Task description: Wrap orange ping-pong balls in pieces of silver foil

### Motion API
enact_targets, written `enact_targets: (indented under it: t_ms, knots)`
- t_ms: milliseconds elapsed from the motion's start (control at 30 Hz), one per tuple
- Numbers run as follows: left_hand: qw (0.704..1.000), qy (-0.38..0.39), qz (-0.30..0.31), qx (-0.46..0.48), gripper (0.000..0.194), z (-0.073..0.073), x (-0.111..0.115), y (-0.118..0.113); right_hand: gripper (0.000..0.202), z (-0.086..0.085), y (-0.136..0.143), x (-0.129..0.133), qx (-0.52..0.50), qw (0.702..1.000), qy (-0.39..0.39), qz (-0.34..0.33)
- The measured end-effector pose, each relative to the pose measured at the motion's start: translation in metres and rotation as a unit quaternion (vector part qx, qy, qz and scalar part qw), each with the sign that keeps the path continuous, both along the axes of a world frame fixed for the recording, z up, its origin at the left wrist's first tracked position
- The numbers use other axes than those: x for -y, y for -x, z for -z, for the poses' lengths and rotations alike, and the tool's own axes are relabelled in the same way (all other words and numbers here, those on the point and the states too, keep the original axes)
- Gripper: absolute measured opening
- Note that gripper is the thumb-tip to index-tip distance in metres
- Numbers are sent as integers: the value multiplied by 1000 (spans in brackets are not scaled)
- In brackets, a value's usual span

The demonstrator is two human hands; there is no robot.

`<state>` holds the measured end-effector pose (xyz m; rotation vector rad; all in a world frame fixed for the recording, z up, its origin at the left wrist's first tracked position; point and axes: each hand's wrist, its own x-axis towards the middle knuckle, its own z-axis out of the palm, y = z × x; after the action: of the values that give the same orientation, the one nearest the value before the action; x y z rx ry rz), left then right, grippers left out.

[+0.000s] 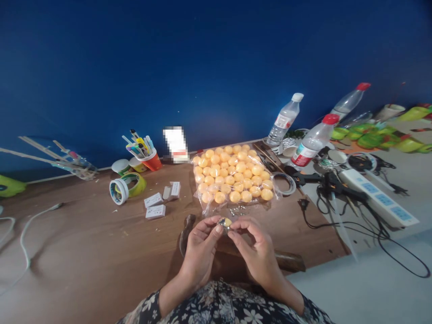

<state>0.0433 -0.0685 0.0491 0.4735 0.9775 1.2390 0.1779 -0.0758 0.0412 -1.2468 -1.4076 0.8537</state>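
Note:
Between my two hands is a small shiny piece (224,222), part silver and part yellow; its detail is too small to make out. My left hand (201,243) pinches it from the left with thumb and fingers. From the right, my right hand (254,246) holds it with thumb and index finger. Just beyond my fingertips, several tiny metallic bits (237,210) lie on the brown table (101,252). Behind them rests a clear plastic bag of round yellow-orange pieces (232,175). Below my hands lies a wooden handle (290,260), partly hidden, with a dark curved end (186,234) left of my left hand.
Small white boxes (155,211), tape rolls (119,191) and a pen cup (151,159) stand left. Right are plastic bottles (312,141), a tape ring (285,183), black clamps (337,184), a power strip (380,198) and black cables. A white cable (25,243) lies far left.

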Motion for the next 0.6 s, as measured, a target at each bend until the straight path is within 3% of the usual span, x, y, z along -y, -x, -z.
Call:
enact_targets:
  t_ms: [300, 433, 500, 600]
  knots:
    - [1000, 15, 3, -19, 21, -1, -1, -2, 4, -2, 3, 2, -35, 999, 36, -17]
    - [999, 19, 0, -36, 22, -1, -1, -1, 6, 1, 3, 2, -90, 992, 89, -22]
    - [999, 21, -1, -43, 23, 0, 0, 0, 11, 3, 4, 2, -167, 974, 148, -35]
    - [999, 23, 9, -44, 23, 3, 1, 1, 20, 7, 6, 1, -305, 921, 235, -51]
